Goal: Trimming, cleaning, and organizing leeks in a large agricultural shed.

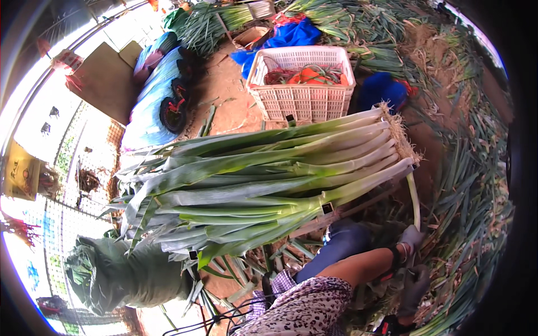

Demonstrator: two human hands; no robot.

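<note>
A single leek point(413, 199) stands nearly upright at the right, its pale stalk running from beside the root end of a large pile of leeks point(263, 173) down to the left hand point(412, 239). That hand, in a pale glove, has its fingers clamped around the lower part of the visible stalk. The right hand point(414, 279), in a darker grey glove, is just below it, in shadow; whether its fingers are together or apart, I cannot tell. A dark band circles the left wrist, and the bare forearm comes out of a spotted garment point(305, 308), beside a knee in blue cloth point(344, 242). The pile lies across the middle, green leaves to the left and white stems and shaggy roots point(400, 134) to the right; it mostly hides its support. Just beyond it sits a cream plastic crate point(302, 103) with red and orange ties point(314, 75) inside. Farther off is blue cloth point(294, 35). More leeks point(471, 190) cover the ground along the right, and a dark green sack point(134, 274) lies at the near left.
</note>
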